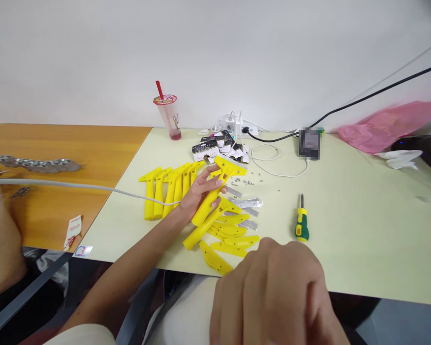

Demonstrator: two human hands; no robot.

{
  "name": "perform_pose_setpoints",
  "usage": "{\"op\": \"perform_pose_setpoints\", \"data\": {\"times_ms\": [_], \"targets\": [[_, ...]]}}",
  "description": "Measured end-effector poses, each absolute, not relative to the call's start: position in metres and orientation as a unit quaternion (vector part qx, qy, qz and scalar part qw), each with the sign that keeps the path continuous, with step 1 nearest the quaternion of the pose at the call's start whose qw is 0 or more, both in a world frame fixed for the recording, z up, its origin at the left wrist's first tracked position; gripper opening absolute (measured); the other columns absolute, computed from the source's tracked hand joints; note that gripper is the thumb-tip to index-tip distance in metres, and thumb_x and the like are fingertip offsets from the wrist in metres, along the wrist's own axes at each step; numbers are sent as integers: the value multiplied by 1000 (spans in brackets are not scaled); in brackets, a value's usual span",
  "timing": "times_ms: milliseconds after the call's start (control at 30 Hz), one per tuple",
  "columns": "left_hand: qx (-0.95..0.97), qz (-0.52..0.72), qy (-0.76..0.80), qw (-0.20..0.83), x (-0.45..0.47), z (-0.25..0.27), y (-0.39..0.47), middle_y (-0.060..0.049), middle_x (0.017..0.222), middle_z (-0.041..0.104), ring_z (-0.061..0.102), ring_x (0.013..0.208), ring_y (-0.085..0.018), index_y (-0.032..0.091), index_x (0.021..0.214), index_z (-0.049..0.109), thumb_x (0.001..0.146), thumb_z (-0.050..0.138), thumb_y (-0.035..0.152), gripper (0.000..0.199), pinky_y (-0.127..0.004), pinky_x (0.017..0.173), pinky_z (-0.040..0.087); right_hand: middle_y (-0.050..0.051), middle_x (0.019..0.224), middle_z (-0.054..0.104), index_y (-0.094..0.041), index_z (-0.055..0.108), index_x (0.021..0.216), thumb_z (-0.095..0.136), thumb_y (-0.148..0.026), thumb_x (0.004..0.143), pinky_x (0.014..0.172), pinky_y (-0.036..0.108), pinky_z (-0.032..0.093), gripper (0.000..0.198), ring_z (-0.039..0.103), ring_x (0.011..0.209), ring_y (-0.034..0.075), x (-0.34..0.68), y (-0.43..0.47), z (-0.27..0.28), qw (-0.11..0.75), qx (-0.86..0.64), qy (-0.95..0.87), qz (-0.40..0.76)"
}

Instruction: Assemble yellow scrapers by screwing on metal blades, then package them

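My left hand (198, 190) is closed around a yellow plastic scraper handle (205, 207), its wide head pointing up and away. Beneath it another yellow scraper handle (201, 232) lies on the table. Several matching handles (168, 191) rest in a row to the left of that hand. Loose yellow head pieces (233, 231) and flat metal blades (249, 203) are spread just right of it. Close to the camera, my right hand (273, 292) is raised with its fingers curled; whatever they may hold is hidden. A green and yellow screwdriver (302, 224) lies beyond my right hand.
Small screws (244, 181) are scattered behind the blades. Black and white boxes (206, 149), a power strip (249, 130) and a cup with straw (170, 117) stand by the wall. A white cable (129, 191) crosses the left. Another person's arm (1, 239) is at far left.
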State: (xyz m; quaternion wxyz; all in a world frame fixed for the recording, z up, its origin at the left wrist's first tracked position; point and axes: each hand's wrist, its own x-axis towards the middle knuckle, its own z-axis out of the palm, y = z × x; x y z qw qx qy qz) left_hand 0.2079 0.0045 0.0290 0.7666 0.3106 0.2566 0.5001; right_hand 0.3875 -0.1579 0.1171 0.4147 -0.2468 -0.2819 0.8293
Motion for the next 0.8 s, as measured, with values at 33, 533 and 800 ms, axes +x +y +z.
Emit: {"op": "perform_pose_setpoints", "data": {"times_ms": [33,533,800], "targets": [[308,502,258,766,208,29,5,-1,103,71,72,74,-13,24,122,66,76,95,17,55,-17,44,42,-3,60,71,-30,70,76,88,-54,85,64,33,63,32,75,60,22,387,-147,113,437,-230,-323,808],[278,516,263,767,206,28,9,0,106,68,71,75,-11,25,124,61,76,94,16,59,-16,41,45,11,115,73,-22,75,107,52,-19,108,84,35,49,23,69,96,24,441,26,27,79,-434,-864,241],[266,514,268,770,207,29,7,-1,106,69,70,73,-12,24,126,61,77,93,15,59,-17,41,47,9,109,71,-21,67,99,50,-11,106,79,33,45,21,64,90,21,440,35,13,96,-428,-866,240]]}}
